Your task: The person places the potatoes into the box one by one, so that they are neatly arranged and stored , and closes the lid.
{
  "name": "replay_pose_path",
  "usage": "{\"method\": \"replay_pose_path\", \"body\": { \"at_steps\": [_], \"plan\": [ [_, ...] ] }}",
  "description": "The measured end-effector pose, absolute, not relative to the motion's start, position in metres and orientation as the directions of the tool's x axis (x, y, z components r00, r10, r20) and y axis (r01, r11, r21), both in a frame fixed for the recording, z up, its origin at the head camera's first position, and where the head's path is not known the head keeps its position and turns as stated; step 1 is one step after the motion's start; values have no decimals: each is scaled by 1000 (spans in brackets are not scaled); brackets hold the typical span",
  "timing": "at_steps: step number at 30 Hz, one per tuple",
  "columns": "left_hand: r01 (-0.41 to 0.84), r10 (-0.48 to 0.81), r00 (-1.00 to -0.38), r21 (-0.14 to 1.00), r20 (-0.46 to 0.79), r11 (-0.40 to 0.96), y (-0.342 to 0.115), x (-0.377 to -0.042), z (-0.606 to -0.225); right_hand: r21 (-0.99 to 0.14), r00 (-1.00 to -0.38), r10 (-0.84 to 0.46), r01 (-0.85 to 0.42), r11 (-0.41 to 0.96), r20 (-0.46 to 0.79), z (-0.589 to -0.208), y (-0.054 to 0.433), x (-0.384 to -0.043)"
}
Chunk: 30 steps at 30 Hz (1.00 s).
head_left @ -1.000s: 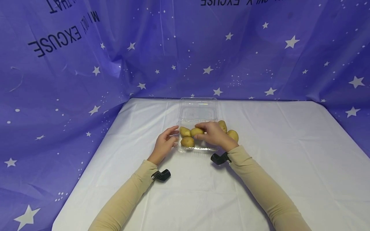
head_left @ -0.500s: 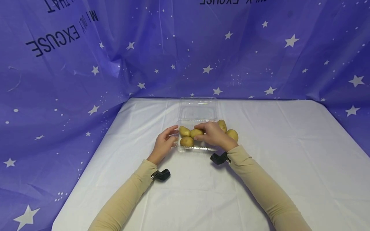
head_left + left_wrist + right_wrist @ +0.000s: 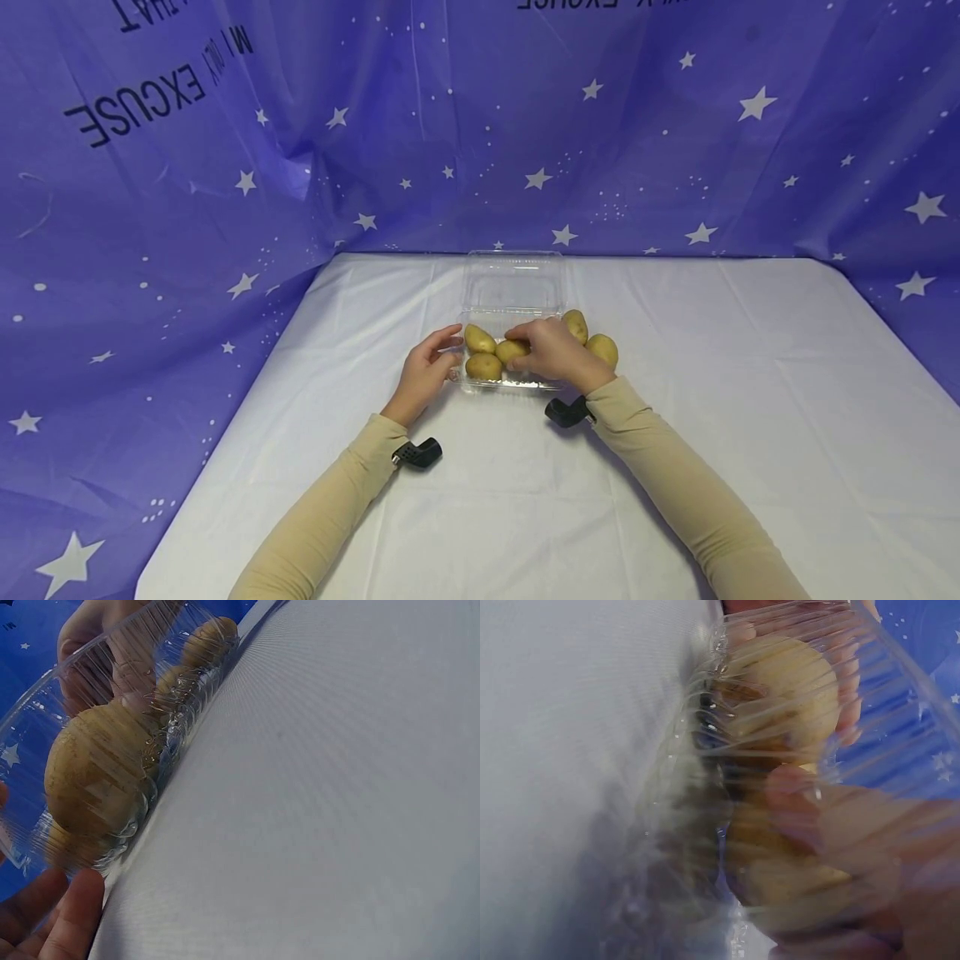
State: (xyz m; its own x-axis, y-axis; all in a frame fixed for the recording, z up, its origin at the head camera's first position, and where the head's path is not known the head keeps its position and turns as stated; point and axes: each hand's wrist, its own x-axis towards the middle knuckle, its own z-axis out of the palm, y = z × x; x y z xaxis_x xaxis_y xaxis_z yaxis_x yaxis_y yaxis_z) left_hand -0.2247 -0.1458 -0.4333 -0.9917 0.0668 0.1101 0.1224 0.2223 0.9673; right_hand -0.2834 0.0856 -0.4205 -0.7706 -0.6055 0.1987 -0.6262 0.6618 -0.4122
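A clear plastic clamshell container (image 3: pixel 512 384) lies on the table with its lid (image 3: pixel 513 282) folded back. In its left part sit two potatoes, one at the rear (image 3: pixel 479 339) and one in front (image 3: pixel 483 367). Right beside them my right hand (image 3: pixel 553 346) reaches in from the right and grips a third potato (image 3: pixel 511 352) between thumb and fingers. My left hand (image 3: pixel 426 375) is at the container's left side, fingers bent loosely; its fingertips (image 3: pixel 79 900) touch or nearly touch the ribbed wall in the left wrist view. Through the plastic, the right wrist view shows a gripped potato (image 3: pixel 780 885), blurred.
Two more potatoes, one farther back (image 3: pixel 575 325) and one nearer (image 3: pixel 603 352), lie just right of the container, partly behind my right hand. A white cloth (image 3: pixel 495 500) covers the table. A purple star-printed curtain (image 3: pixel 480 125) hangs behind and at the sides.
The potato in my right hand has shifted slightly forward, toward the person, against the front potato. My left hand stays at the container's side.
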Motion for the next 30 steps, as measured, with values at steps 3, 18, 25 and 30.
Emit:
{"method": "replay_pose_path", "body": {
  "at_steps": [3, 18, 25, 30],
  "plan": [
    [123, 66, -992, 968, 112, 219, -145, -223, -432, -383, -770, -609, -630, 676, 192, -420, 85, -282],
    [108, 70, -993, 972, 95, 208, -146, -225, -434, -571, -779, -588, -590, 571, 217, -418, 91, -283],
    [111, 65, -993, 972, 100, 206, -145, -225, -433, -678, -849, -474, -492, 546, 234, -404, 111, -281],
    [98, 59, -994, 977, 89, 189, -148, -235, -449, -718, -892, -384, -428, 549, 238, -394, 139, -280]
  ]
}}
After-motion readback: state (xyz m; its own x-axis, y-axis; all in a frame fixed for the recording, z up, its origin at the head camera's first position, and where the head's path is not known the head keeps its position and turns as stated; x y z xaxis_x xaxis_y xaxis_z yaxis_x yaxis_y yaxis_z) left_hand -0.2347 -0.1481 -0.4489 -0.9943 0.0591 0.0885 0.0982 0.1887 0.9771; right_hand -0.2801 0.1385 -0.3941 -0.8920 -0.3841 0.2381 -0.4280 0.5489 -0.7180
